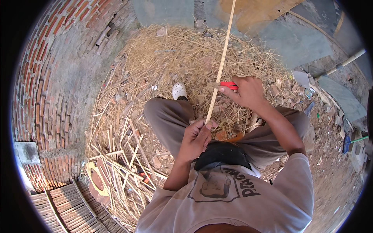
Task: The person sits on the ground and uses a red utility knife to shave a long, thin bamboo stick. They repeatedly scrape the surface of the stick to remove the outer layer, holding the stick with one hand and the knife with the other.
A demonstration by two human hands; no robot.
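A long pale bamboo strip [223, 54] runs from my lap up past the top of the view. Its near end sits in my left hand [197, 136], which is closed around it with the thumb on top. My right hand [248, 91] grips a red-handled knife [229, 85], and the knife's short blade end meets the strip some way above my left hand. A black pad [223, 155] lies across my lap, just below my left hand. The fingers of my right hand partly hide the handle.
Curly bamboo shavings [175, 50] cover the ground ahead. Loose cut strips [124, 155] lie heaped at my left, with a red and black tool [144, 177] among them. A brick wall [54, 89] rises at the left; grey sheets [295, 42] lie at the far right.
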